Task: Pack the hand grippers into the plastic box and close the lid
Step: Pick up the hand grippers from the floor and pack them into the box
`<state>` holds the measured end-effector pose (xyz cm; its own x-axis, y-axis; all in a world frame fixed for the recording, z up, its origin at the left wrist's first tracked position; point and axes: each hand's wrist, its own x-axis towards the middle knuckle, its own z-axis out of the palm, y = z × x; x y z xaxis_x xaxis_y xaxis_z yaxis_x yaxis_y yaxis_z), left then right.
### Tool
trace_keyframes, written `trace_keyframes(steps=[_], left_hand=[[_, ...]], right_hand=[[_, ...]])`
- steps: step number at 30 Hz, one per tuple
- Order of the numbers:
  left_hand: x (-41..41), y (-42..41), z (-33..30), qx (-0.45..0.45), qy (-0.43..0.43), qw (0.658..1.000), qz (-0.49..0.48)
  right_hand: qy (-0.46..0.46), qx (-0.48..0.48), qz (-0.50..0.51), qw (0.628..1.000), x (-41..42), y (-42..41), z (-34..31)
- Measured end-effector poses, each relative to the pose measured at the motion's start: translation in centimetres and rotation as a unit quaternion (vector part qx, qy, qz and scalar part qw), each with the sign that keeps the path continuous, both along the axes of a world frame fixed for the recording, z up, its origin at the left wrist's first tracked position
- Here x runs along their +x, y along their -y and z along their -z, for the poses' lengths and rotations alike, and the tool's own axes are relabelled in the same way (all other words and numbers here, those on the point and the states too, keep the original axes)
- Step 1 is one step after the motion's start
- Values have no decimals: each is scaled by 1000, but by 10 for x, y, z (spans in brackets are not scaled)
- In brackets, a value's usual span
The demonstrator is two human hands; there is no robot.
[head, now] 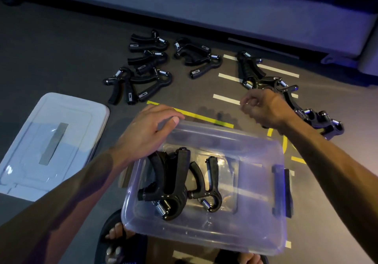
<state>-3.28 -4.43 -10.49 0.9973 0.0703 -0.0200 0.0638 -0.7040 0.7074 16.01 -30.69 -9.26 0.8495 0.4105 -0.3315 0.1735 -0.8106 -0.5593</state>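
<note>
The clear plastic box (255, 181) stands open on the dark floor right in front of me. A few black hand grippers (169, 184) with steel springs lie in its left half. Its clear lid (51, 141) lies flat on the floor to the left. My left hand (149, 132) rests at the box's far left corner, fingers relaxed, thumb on the rim. My right hand (263, 106) hovers beyond the box's far edge with curled fingers and nothing visible in them, just in front of a pile of loose hand grippers (251, 71).
More loose grippers lie in groups on the floor at the back left (141, 69), back middle (196, 59) and far right (319, 118). Yellow tape (204, 117) and white tape (227, 99) mark the floor. My sandalled foot (116, 239) is below the box. A grey platform edge (204, 18) runs behind.
</note>
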Motion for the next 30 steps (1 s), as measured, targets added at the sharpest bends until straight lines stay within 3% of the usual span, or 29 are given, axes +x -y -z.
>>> trace_keyframes(steps=[6, 9, 15, 23, 30], left_hand=[[11, -3, 3, -9, -14, 999, 28], [12, -4, 3, -21, -28, 999, 27], [12, -3, 4, -30, -29, 999, 16], [8, -2, -2, -12, -12, 1000, 15], [-7, 5, -22, -6, 37, 999, -39]], right_hand=[[-7, -254, -13, 967, 54, 20, 63], [-78, -216, 8, 973, 57, 17, 78], [-39, -194, 60, 978, 62, 17, 86], [105, 1, 37, 994, 38, 2, 45], [126, 248, 51, 959, -24, -31, -53]])
